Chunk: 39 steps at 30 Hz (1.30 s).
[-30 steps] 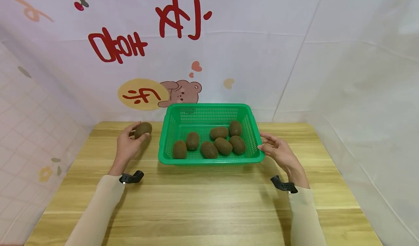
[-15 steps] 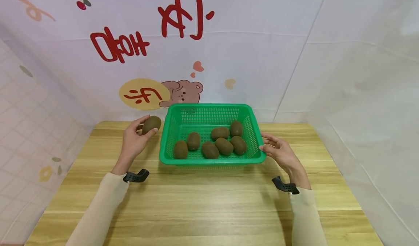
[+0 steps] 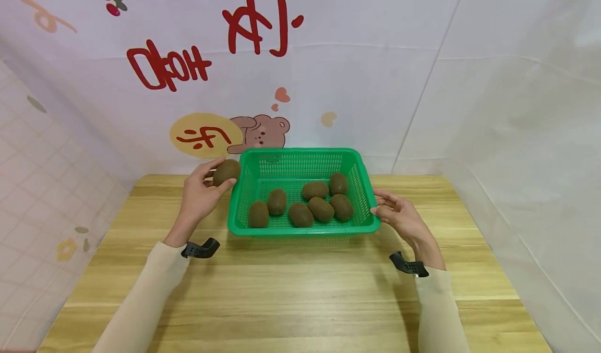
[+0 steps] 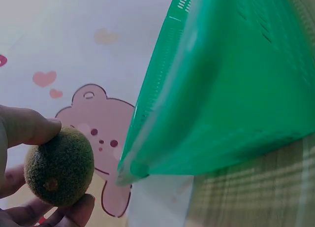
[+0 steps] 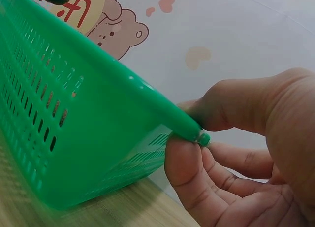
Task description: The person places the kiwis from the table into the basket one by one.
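Observation:
My left hand (image 3: 198,194) holds a brown fuzzy kiwi (image 3: 227,172) between thumb and fingers, beside the left rim of a green plastic basket (image 3: 300,232). In the left wrist view the held kiwi (image 4: 60,167) shows one end with its small stub, raised to the left of the basket wall (image 4: 236,99). My right hand (image 3: 403,218) pinches the basket's right rim, seen close in the right wrist view with thumb and fingers (image 5: 184,160) on either side of the edge. Several kiwis (image 3: 321,209) lie on the basket floor, mostly in its right half and along the front.
The basket stands on a wooden table (image 3: 300,295), near its back edge. Behind the table hangs a white printed cloth (image 3: 357,71) with red lettering and a bear. More white cloth (image 3: 530,149) closes off the right side.
My left hand has carried the kiwi to the right and up from the table's left part to the basket's left rim. My right hand stays at the right rim, and the basket has hardly moved.

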Each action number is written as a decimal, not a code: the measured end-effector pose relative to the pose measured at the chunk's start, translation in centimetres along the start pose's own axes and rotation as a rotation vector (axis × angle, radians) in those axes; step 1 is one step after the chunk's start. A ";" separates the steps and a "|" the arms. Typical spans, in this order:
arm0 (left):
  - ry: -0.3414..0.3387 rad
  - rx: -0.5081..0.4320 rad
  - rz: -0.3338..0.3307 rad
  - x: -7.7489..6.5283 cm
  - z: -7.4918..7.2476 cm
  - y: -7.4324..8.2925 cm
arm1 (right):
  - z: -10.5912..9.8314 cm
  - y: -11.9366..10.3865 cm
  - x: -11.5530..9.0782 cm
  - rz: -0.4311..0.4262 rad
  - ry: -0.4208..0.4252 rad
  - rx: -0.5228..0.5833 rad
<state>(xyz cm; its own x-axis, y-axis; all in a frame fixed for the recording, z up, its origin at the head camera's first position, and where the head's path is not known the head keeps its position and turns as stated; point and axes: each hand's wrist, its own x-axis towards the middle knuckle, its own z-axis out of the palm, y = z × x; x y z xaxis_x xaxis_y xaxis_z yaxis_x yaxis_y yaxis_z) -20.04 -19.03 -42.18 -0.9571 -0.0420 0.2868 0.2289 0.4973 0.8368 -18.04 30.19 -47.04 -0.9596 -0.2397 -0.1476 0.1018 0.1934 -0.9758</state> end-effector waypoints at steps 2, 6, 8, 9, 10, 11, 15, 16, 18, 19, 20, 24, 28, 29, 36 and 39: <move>-0.010 -0.007 0.004 0.0 0.1 0.4 | 0.0 0.0 0.0 -0.010 -0.001 0.006; -0.026 -0.015 0.024 0.2 0.4 0.8 | 0.1 -0.1 -0.1 -0.020 -0.002 0.011; -0.034 -0.018 0.032 0.3 0.6 1.1 | 0.1 -0.1 -0.1 -0.020 -0.002 0.010; -0.036 -0.018 0.035 0.4 0.6 1.2 | 0.1 -0.1 -0.1 -0.020 -0.003 0.007; -0.039 -0.017 0.037 0.4 0.7 1.3 | 0.1 -0.1 -0.1 -0.020 -0.004 0.005; -0.042 -0.018 0.041 0.5 0.7 1.4 | 0.0 -0.1 -0.1 -0.021 -0.005 0.004; -0.056 -0.019 0.058 0.8 1.0 1.8 | -0.1 -0.1 0.0 -0.020 -0.004 -0.006; -0.060 -0.014 0.062 0.9 1.1 1.8 | -0.1 -0.1 0.0 -0.019 -0.003 -0.007; -0.068 -0.006 0.067 1.0 1.2 2.0 | -0.2 -0.1 0.0 -0.013 -0.002 -0.011; -0.073 -0.003 0.068 1.0 1.3 2.1 | -0.2 0.0 0.0 -0.011 -0.001 -0.011; -0.077 0.000 0.067 1.1 1.4 2.2 | -0.2 0.0 0.0 -0.008 0.000 -0.012; -0.090 0.005 0.075 1.4 1.7 2.3 | -0.1 0.0 0.1 0.001 0.003 -0.011; -0.104 0.001 0.089 1.7 2.0 2.2 | 0.0 0.0 0.1 0.010 0.010 -0.013; -0.106 -0.001 0.089 1.8 2.0 2.2 | 0.0 0.0 0.1 0.013 0.010 -0.015; -0.124 -0.011 0.080 2.1 2.3 2.1 | 0.0 -0.1 0.1 0.016 0.012 -0.024; -0.131 -0.018 0.070 2.1 2.3 2.0 | 0.0 -0.1 0.0 0.015 0.014 -0.026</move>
<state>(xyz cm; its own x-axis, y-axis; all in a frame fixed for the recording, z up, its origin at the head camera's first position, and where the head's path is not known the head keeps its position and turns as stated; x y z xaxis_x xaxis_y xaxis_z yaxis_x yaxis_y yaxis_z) -22.03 -16.12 -40.99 -0.9535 0.1060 0.2822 0.2976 0.4796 0.8255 -18.08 30.17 -46.95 -0.9617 -0.2229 -0.1595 0.1094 0.2215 -0.9690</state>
